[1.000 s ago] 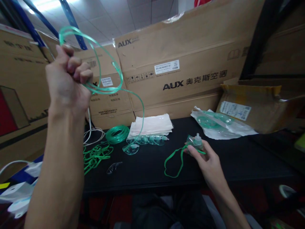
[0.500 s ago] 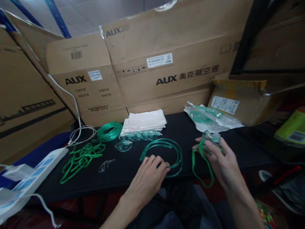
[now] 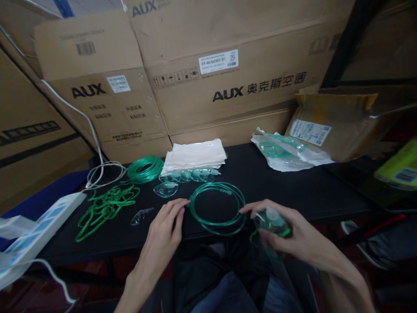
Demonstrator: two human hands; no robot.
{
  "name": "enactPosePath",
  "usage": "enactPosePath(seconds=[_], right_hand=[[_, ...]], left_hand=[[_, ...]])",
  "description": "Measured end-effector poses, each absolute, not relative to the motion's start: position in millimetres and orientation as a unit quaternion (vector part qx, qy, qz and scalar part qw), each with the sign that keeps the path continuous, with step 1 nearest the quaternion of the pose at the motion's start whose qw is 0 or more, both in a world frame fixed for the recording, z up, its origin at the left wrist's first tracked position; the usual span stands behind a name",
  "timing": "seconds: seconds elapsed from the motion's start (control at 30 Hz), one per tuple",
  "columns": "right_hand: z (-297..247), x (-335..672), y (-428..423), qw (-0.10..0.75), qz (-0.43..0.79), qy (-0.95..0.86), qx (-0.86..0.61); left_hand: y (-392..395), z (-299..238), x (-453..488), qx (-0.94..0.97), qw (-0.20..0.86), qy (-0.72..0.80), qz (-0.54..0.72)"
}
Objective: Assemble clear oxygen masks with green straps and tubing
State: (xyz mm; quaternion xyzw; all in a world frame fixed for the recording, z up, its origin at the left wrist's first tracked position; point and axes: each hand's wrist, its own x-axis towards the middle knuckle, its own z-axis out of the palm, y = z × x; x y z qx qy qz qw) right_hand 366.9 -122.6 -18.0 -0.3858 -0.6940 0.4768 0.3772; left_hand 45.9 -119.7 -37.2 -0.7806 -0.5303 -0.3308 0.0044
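A coil of clear green tubing (image 3: pixel 217 224) lies in loops on the black table in front of me. At the coil's left edge, my left hand (image 3: pixel 164 224) has its fingertips closed on the tubing. My right hand (image 3: pixel 289 230) grips a clear green oxygen mask (image 3: pixel 272 219), somewhat blurred, with its green elastic strap (image 3: pixel 254 235) hanging below. The right index finger reaches out to the coil's right side. Behind the coil, several clear masks (image 3: pixel 195 174) lie nested in a row, with a single mask (image 3: pixel 166 189) nearer.
To the left are a tangle of green elastic straps (image 3: pixel 109 206), a green tubing bundle (image 3: pixel 145 169), a small clear plastic piece (image 3: pixel 140 216) and a white power strip (image 3: pixel 42 234). White bags (image 3: pixel 195 154) are stacked behind; a bagged mask set (image 3: pixel 289 150) lies beside an open carton (image 3: pixel 339 130).
My left hand has moved from the coil's front to its left edge. My right hand has brought the mask down and left, to the coil's right side. The view has tilted down.
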Motion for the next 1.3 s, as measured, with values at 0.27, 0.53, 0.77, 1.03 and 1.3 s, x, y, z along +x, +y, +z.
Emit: enactPosePath(seconds=[0.27,0.53,0.77,1.03,1.3], right_hand=[[-21,324,-134,0.298,0.414,-0.749,-0.422],[-27,313,-134,0.357,0.44,-0.691,-0.449],[-31,314,-136,0.378,0.451,-0.686,-0.428],[-41,305,-138,0.39,0.313,-0.727,-0.471],[-38,299,-139,0.364,0.275,-0.733,-0.504]], left_hand=[[-119,-41,39,-0.791,0.032,-0.539,-0.288],[-131,-28,43,-0.789,-0.002,-0.529,-0.312],[-130,-23,37,-0.792,-0.054,-0.531,-0.296],[-124,-32,32,-0.835,-0.01,-0.48,-0.269],[-114,-29,15,-0.869,-0.021,-0.439,-0.226]])
